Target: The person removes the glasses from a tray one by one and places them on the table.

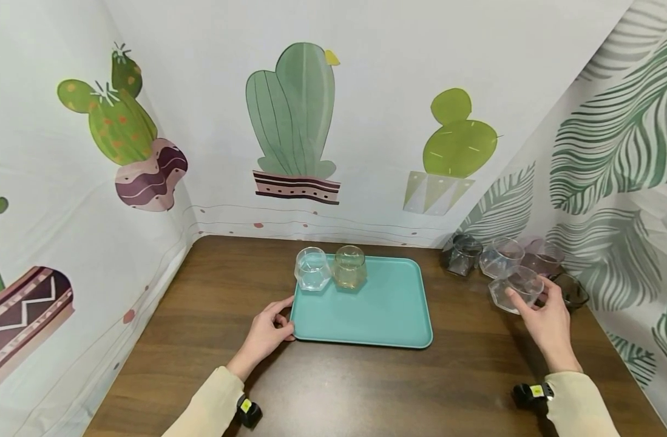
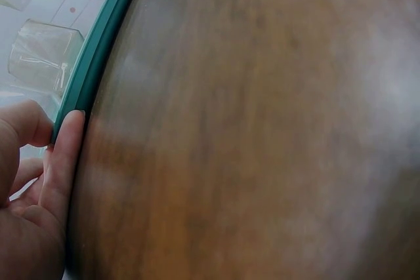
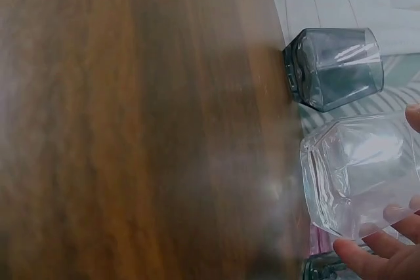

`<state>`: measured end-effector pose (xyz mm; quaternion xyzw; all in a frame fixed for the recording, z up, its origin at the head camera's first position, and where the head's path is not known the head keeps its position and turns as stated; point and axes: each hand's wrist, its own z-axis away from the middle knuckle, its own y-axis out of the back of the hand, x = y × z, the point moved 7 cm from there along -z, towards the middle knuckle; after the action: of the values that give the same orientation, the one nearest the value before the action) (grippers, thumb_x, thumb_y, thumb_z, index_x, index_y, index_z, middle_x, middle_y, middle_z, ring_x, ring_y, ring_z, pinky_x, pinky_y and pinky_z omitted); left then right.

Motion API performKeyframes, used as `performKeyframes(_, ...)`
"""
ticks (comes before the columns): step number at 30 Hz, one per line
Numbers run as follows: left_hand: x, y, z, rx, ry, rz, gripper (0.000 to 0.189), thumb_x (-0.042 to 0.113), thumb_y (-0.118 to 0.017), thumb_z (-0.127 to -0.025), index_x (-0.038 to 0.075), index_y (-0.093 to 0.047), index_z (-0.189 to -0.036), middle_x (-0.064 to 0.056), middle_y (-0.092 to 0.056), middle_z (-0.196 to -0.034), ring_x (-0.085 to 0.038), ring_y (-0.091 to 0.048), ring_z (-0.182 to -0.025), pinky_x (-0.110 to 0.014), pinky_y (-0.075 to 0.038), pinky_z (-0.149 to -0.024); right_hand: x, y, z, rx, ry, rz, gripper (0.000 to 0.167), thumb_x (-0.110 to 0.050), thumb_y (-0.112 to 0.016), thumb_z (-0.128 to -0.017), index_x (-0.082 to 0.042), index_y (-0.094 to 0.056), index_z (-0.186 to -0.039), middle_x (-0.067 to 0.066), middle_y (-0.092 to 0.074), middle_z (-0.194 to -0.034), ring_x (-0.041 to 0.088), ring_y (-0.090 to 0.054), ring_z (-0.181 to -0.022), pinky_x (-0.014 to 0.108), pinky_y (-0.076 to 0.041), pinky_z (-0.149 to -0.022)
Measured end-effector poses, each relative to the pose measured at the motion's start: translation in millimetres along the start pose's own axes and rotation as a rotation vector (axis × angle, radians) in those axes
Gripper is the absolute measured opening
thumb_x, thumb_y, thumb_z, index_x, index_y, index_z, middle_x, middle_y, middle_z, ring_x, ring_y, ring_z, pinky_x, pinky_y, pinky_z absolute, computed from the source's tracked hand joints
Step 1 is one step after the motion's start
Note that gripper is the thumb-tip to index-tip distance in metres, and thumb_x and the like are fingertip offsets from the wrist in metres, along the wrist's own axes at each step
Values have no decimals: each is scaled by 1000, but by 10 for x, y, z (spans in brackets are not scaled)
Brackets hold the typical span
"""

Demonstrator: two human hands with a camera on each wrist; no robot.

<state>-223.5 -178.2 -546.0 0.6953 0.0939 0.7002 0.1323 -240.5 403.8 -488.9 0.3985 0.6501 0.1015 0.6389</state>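
Note:
My right hand [image 1: 548, 318] holds a clear faceted glass [image 1: 514, 288], thumb on its near side and fingers round the right. In the right wrist view, the fingertips curl against the glass's [image 3: 361, 168] wall. At the left edge of a teal tray [image 1: 366, 309], my left hand [image 1: 267, 331] grips the rim near the front corner. The left wrist view has the thumb and a bent finger at that rim [image 2: 92, 57]. A clear glass [image 1: 313, 270] and an amber-tinted glass [image 1: 349, 268] stand on the tray's back left part.
Behind the right hand, a dark grey glass [image 1: 463, 255], another clear glass [image 1: 500, 258] and a pinkish glass [image 1: 543, 257] stand along the back right. A dark-tinted glass [image 1: 576, 292] is partly hidden by the hand. Patterned cloth [image 1: 377, 121] borders the wooden table [image 1: 366, 388].

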Motion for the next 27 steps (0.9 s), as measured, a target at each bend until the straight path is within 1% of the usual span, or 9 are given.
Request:
performKeyframes(7, 3, 0, 5, -4, 3, -3, 63, -11, -66, -86, 4, -59, -146, -12, -58, -104, -15, -60, -73, -27, -66, -61, 43, 16, 6, -10, -9, 18, 80, -35, -70, -97, 4, -32, -157, 33, -43, -151, 49, -52, -127, -3, -31, -66)
performKeyframes(10, 3, -6, 3, -8, 3, 3, 63, -11, -66, -86, 4, -59, -146, -12, -58, -106, -15, -60, -74, -27, -66, -61, 83, 27, 3, 4, -27, 35, 80, -36, -71, -96, 1, -35, -157, 30, -47, -149, 24, -58, -112, 1, -34, -66)
performKeyframes(12, 5, -7, 3, -9, 2, 3, 63, -11, -66, -86, 4, -59, -146, -12, -58, -106, -15, -60, -73, -27, -66, -61, 108, 34, -1, 10, -40, 46, 79, -38, -71, -96, -1, -36, -157, 28, -49, -149, 6, -53, -102, 4, -35, -66)
performKeyframes(14, 10, -6, 4, -8, 2, 1, 63, -11, -66, -86, 4, -59, -146, -12, -58, -106, -14, -60, -73, -27, -66, -61, 121, 36, -8, 9, -47, 49, 79, -38, -71, -96, -1, -36, -157, 27, -49, -149, 1, -50, -99, 4, -35, -67)
performKeyframes(15, 12, -6, 4, -8, 2, 1, 63, -11, -66, -86, 4, -59, -146, -12, -58, -106, -15, -60, -73, -27, -66, -61, 124, 36, -9, 5, -47, 46, 80, -38, -71, -96, -1, -35, -157, 27, -49, -150, 3, -53, -102, 3, -35, -67)
performKeyframes(17, 16, -3, 4, -8, 1, -2, 63, -11, -66, -86, 4, -59, -146, -12, -58, -106, -14, -60, -73, -27, -66, -61, 119, 34, -6, -4, -42, 45, 80, -37, -70, -97, 0, -34, -158, 28, -48, -151, 20, -59, -111, 0, -33, -66)
performKeyframes(20, 18, -2, 1, -7, 0, -5, 63, -11, -66, -86, 4, -59, -146, -12, -58, -107, -14, -60, -73, -27, -66, -61, 106, 34, -9, -20, -27, 29, 80, -35, -69, -98, 3, -31, -158, 31, -45, -152, 48, -53, -125, -4, -31, -66)
performKeyframes(23, 11, -2, -4, -4, 1, -8, 63, -12, -66, -85, 4, -59, -146, -12, -58, -107, -14, -60, -73, -27, -66, -61, 97, 38, -17, -29, -9, 18, 82, -34, -68, -98, 7, -29, -157, 35, -43, -151, 54, -50, -128, -6, -30, -66)
performKeyframes(27, 0, -5, -6, -2, 6, -16, 63, -12, -65, -85, 4, -59, -146, -12, -58, -107, -14, -60, -74, -27, -66, -61, 69, 63, 1, -4, 20, 33, 81, -31, -70, -97, 9, -30, -156, 40, -46, -144, 52, -52, -123, -6, -29, -67)
